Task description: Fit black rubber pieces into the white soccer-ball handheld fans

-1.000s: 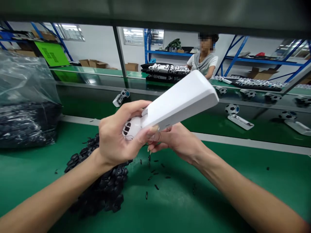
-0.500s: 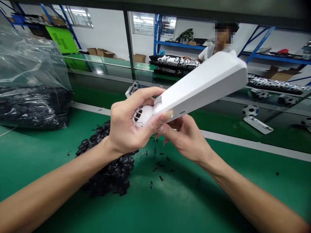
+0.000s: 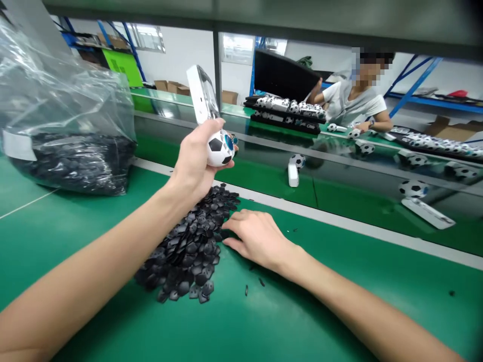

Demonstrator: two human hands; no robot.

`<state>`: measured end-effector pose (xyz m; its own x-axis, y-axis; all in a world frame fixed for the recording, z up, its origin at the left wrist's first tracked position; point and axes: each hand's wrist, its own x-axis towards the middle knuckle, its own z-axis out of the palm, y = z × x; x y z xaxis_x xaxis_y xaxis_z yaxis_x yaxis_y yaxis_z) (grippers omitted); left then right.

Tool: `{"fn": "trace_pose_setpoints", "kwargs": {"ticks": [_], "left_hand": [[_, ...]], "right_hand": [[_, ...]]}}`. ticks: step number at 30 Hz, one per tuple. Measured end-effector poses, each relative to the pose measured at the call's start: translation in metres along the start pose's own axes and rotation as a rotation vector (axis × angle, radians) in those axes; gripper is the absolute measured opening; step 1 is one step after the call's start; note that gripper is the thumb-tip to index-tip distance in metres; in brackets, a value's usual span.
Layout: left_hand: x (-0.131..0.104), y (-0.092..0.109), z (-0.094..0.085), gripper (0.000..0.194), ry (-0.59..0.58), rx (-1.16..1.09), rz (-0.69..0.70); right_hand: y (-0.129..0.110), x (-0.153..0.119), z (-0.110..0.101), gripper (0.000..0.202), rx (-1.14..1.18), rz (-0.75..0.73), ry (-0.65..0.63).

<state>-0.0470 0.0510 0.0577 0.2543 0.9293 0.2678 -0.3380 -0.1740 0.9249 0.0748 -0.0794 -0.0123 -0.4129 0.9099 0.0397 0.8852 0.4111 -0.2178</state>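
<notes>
My left hand [image 3: 196, 156] is closed round a white device with a soccer-ball head [image 3: 221, 150], lifted over the bench. Black pentagons and a blue round part show on the ball, and the long white body tilts up and left. At the right edge of a heap of small black pentagon pieces [image 3: 188, 246], my right hand [image 3: 260, 236] rests low, with thumb and fingers apart. Dark pieces lie at its fingertips; whether it touches one is hard to tell.
A clear plastic bag [image 3: 71, 161] of black pieces stands at left. Beyond the pale bench strip, finished-looking ball devices [image 3: 428, 211] lie on a green surface. Across from me, a person [image 3: 350, 100] holds up a black tray [image 3: 283, 75]. Thin black bits [image 3: 261, 282] are scattered nearby.
My right hand has left the device and come down to the black heap. My left hand has turned the device upright. The person opposite has raised a black tray; my view has shifted.
</notes>
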Motion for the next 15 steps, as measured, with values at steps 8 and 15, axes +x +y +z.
{"fn": "trace_pose_setpoints", "kwargs": {"ticks": [8,15], "left_hand": [[0.011,-0.013,-0.004,0.03,0.038,-0.295,-0.294],[-0.001,-0.021,0.005,0.043,-0.06,-0.225,-0.185]], "right_hand": [[-0.008,0.013,-0.001,0.025,-0.12,-0.041,-0.044],[0.024,-0.005,-0.008,0.02,0.092,0.034,0.113]]}}
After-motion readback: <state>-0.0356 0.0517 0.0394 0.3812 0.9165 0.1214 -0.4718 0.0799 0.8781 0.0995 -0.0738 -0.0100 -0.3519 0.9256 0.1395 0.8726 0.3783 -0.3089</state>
